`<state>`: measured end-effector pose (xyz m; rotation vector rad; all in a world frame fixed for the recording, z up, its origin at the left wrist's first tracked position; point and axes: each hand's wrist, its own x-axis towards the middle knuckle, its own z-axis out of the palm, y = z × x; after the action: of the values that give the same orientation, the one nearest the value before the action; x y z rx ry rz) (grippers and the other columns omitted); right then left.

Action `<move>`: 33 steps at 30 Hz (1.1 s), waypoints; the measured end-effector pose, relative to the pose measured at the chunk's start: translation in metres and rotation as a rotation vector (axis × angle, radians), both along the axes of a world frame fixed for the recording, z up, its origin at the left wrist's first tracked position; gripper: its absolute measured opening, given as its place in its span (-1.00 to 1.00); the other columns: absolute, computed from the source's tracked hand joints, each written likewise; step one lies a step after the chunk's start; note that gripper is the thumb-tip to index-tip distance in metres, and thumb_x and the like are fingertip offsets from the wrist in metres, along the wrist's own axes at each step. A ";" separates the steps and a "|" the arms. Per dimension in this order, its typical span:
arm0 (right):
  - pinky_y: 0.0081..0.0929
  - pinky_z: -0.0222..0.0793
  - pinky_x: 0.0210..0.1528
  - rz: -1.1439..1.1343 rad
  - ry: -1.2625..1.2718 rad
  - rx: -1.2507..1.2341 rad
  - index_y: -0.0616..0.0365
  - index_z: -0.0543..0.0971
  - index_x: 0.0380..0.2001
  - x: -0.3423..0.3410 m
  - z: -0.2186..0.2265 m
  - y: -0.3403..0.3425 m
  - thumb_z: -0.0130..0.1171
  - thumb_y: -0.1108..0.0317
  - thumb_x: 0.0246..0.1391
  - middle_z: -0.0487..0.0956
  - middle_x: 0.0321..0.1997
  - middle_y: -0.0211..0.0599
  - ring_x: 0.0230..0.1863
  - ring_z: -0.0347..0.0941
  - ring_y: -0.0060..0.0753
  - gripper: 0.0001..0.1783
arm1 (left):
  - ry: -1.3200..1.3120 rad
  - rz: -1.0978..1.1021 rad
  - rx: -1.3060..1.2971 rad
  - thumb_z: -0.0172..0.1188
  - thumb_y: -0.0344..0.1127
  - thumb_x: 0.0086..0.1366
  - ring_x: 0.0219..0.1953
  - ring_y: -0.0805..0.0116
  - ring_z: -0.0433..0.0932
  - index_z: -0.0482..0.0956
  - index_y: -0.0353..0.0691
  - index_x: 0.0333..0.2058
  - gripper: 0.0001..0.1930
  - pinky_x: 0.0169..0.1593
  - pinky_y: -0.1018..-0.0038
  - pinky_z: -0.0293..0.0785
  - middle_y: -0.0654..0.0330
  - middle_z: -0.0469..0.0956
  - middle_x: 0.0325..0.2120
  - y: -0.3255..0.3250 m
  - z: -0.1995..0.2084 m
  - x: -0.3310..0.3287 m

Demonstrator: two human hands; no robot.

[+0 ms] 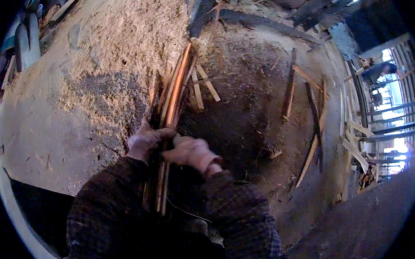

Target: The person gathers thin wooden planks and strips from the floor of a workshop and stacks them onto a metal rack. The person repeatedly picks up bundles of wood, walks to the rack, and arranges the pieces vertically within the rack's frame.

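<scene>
A bundle of long, narrow wooden strips [178, 88] runs away from me through the middle of the view, one reddish-brown strip catching the light. My left hand [144, 139], in a pale glove, is closed around its left side. From the right, my right hand [190, 152], gloved too, grips the same bundle close beside the left one. The fingertips are partly hidden by the strips and the other hand. The near end of the bundle drops into shadow between my dark checked sleeves.
Pale sawdust [130, 29] is heaped on the ground ahead and left. Two short light slats [208, 84] lie just right of the bundle. Several loose strips [309, 159] are scattered farther right. A person [380, 73] is at the far right, near slatted openings.
</scene>
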<state>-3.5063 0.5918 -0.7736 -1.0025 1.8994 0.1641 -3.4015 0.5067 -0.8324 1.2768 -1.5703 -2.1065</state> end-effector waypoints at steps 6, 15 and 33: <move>-0.45 0.29 -0.12 -0.829 0.064 -0.589 0.25 0.46 -0.17 -0.117 0.076 -0.066 -0.03 -0.35 -0.16 0.49 -0.18 -0.11 -0.18 0.40 -0.28 -0.19 | 0.097 0.193 -0.019 0.31 -0.34 -0.05 -0.13 0.35 0.46 0.23 -0.24 0.02 -0.36 0.00 0.46 0.33 0.18 0.46 -0.14 0.010 -0.032 0.002; -0.34 0.39 -0.52 -1.086 -1.024 -0.980 0.26 0.35 -0.35 -0.230 0.082 -0.214 -0.18 -0.03 0.12 0.46 -0.44 -0.17 -0.52 0.40 -0.36 -0.52 | 0.022 0.314 0.197 0.35 -0.46 -0.10 -0.10 0.36 0.42 0.24 -0.28 0.01 -0.34 0.02 0.41 0.33 0.17 0.44 -0.13 -0.004 -0.027 0.023; -0.71 0.30 -0.42 -1.002 -0.374 -1.139 0.25 0.45 -0.20 -0.187 0.095 -0.068 0.03 0.28 0.07 0.45 -0.47 -0.48 -0.48 0.33 -0.66 -0.71 | 0.298 0.359 0.051 0.17 -0.63 -0.02 -0.12 0.32 0.41 0.31 -0.27 -0.02 -0.48 -0.06 0.40 0.39 0.21 0.44 -0.14 0.005 -0.044 0.013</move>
<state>-3.6930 0.5237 -0.6788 -0.5212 1.8454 -1.6942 -3.3884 0.5117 -0.8762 1.0984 -1.0821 -2.0019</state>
